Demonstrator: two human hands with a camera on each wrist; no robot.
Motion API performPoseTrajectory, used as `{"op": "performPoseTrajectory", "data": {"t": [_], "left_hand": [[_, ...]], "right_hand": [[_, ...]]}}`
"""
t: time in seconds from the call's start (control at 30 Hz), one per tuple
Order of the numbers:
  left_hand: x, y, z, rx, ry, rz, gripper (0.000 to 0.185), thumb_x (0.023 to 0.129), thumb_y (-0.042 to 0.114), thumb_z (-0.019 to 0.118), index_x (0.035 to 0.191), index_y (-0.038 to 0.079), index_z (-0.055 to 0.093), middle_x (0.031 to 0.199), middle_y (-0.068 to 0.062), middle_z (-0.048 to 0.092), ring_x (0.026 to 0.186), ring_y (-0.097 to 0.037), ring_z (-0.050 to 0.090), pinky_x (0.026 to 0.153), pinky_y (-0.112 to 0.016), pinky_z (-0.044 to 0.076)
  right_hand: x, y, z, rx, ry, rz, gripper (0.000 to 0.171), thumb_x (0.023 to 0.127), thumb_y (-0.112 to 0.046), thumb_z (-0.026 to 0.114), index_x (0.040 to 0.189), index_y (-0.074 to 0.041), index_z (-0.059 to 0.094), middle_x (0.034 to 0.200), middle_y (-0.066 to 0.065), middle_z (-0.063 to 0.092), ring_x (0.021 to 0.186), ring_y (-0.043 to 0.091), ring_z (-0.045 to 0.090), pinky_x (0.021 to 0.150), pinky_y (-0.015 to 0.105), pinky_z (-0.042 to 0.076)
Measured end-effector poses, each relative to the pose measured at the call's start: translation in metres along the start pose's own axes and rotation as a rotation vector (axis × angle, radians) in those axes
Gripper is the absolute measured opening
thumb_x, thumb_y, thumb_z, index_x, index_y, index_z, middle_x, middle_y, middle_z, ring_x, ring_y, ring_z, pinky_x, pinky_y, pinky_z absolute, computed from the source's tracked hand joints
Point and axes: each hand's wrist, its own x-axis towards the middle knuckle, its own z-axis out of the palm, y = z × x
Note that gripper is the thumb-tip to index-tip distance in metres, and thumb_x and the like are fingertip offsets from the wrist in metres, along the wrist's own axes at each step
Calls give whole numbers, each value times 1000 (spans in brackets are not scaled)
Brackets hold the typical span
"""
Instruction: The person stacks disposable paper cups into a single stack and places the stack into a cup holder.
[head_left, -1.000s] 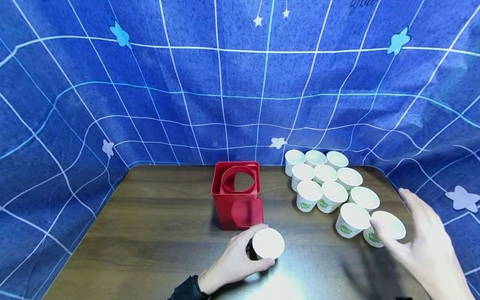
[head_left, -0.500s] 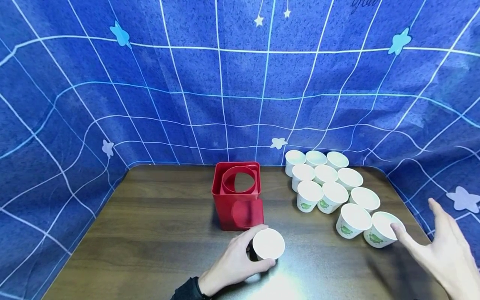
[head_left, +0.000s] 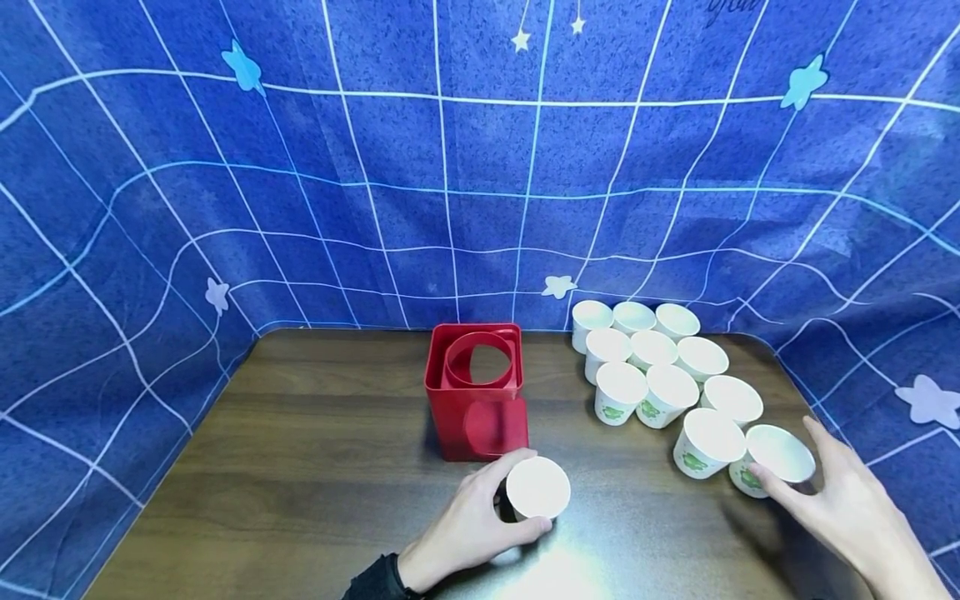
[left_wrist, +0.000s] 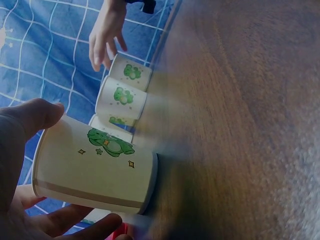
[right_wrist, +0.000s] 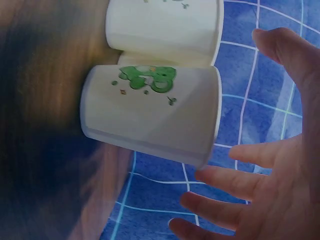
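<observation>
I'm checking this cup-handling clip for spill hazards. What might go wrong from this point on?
1. The right hand is closing round the nearest cup, which stands near the table edge and touches its neighbour cup; a clumsy grip may topple either cup or push one off.
2. The left hand holds a lone cup close to the red box; lifting it carelessly may knock the box.
</observation>
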Motion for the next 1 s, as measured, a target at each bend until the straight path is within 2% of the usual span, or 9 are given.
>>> {"op": "performPoseTrajectory", "data": {"t": [0.07, 0.23, 0.6, 0.73, 0.9, 1.0], "left_hand": [[0, 0, 0, 0, 0, 0, 75, 82, 51, 83, 146, 26, 54, 132, 9, 64, 116, -10, 60, 97, -37, 53], [0, 0, 0, -6, -4, 2, 75, 82, 51, 83, 146, 25, 54, 131, 9, 64, 114, -9, 60, 96, -35, 53], [1, 0, 1, -28, -10, -19, 75, 82, 53, 83, 146, 27, 54, 130, 9, 64, 111, -9, 59, 92, -33, 54], [1, 0, 1, -44, -8, -21, 75, 82, 51, 84, 146, 26, 54, 129, 8, 64, 109, -8, 58, 89, -31, 54], [0, 0, 1, -47, -5, -19, 73, 82, 50, 84, 145, 29, 54, 128, 9, 64, 107, -7, 59, 88, -31, 54], [0, 0, 1, -48, -2, -17, 72, 82, 50, 84, 144, 32, 53, 127, 10, 65, 107, -7, 59, 88, -31, 54]], "right_hand": [[1, 0, 2, -18, 3, 0, 92, 86, -41, 80, 147, 14, 38, 137, 45, 47, 119, 64, 47, 91, 73, 35], [1, 0, 4, -50, 5, 4, 82, 87, -42, 78, 140, 13, 46, 140, 42, 47, 118, 64, 48, 88, 72, 38], [-5, 5, 10, -54, 92, -31, 65, 87, -29, 75, 127, 17, 55, 120, 44, 56, 107, 61, 54, 83, 68, 41], [-6, 6, 9, -57, 85, -33, 64, 85, -29, 76, 125, 16, 56, 116, 42, 58, 103, 59, 55, 80, 68, 41], [-5, 5, 6, -59, 80, -35, 58, 81, -30, 80, 118, 10, 60, 101, 37, 62, 91, 54, 60, 69, 67, 42], [-5, 3, 3, -75, 77, -4, 63, 81, -33, 81, 121, 11, 59, 104, 38, 61, 92, 55, 59, 69, 68, 43]]}}
